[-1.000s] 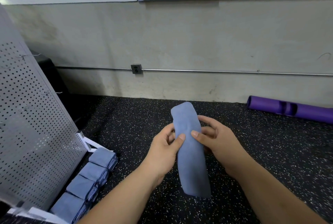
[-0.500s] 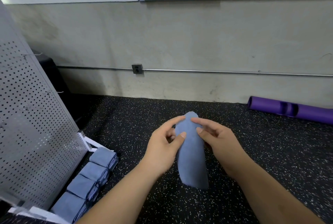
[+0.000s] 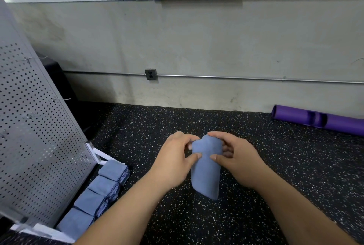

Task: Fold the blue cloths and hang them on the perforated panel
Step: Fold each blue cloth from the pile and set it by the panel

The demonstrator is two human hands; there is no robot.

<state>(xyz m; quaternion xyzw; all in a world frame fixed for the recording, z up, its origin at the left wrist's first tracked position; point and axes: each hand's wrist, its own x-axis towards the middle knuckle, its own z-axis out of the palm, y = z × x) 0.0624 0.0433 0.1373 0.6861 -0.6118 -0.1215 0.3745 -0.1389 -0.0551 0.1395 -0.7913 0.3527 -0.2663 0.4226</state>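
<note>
Beside the panel (image 3: 39, 146), four cloths (image 3: 102, 187) (fifth (image 3: 205, 177) between hands (image 3: 173, 159) (image 3: 239, 156))

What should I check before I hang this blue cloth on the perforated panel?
1. Left hand grips the blue cloth: ok.
2. Right hand grips it too: ok.
3. Fold finished: not ok, top only bent over, lower end hangs free.
4. Bare hook on the perforated panel: ok.
5. Other cloths hung: not ok, four folded cloths lie at the panel's foot.
</note>
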